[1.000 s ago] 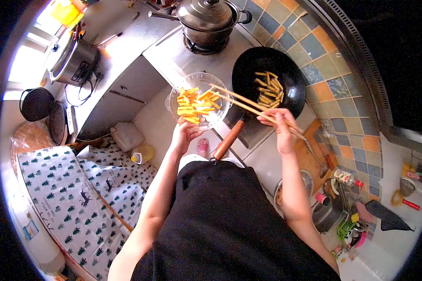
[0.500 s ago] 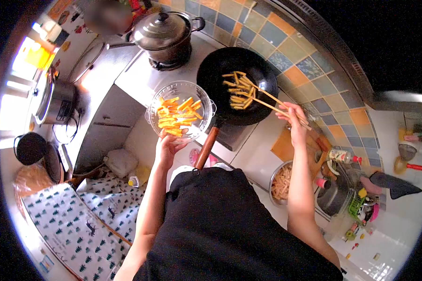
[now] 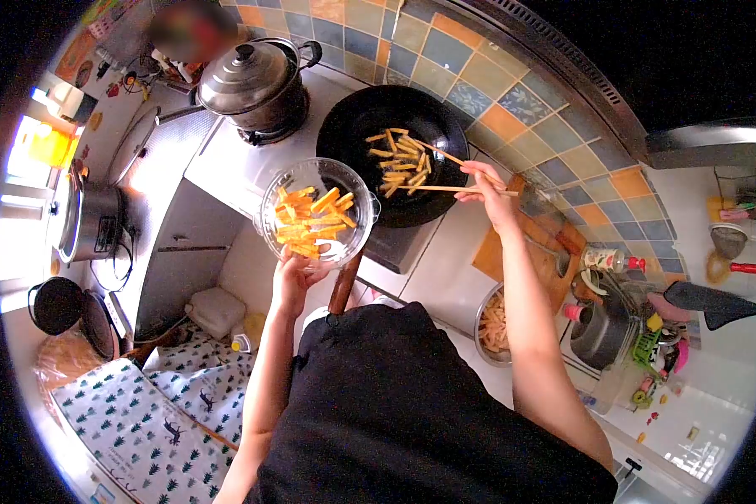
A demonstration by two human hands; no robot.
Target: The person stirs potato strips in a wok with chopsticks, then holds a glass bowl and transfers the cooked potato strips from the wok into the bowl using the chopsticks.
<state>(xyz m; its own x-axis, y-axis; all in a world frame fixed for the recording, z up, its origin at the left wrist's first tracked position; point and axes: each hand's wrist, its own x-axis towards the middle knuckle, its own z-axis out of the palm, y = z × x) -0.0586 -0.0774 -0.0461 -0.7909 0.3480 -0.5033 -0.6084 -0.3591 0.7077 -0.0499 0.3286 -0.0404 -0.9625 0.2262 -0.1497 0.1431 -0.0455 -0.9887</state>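
My left hand (image 3: 292, 281) grips a clear bowl (image 3: 363, 210) by its near edge, fingers under it. Golden strips that look like fries (image 3: 311, 220) lie in the bowl, left of the wok's rim. With my right hand (image 3: 487, 195) I hold a pair of wooden chopsticks (image 3: 458, 190), spread apart. Their tips are among paler strips (image 3: 405, 160) in the black wok (image 3: 441, 126). Whether the tips pinch any strip cannot be made out. The wok's brown wooden handle (image 3: 343, 290) points towards my body.
A lidded steel pot (image 3: 248, 84) stands on the burner left of the wok. To the right are a metal bowl of pale strips (image 3: 494, 328), a wooden board (image 3: 500, 252) and a sink (image 3: 601, 336). A rice cooker (image 3: 97, 214) sits at far left.
The view has shifted, so wok and pot appear further left. My right hand has turned, and the chopsticks have opened wider over the strips. My left hand still holds the bowl.
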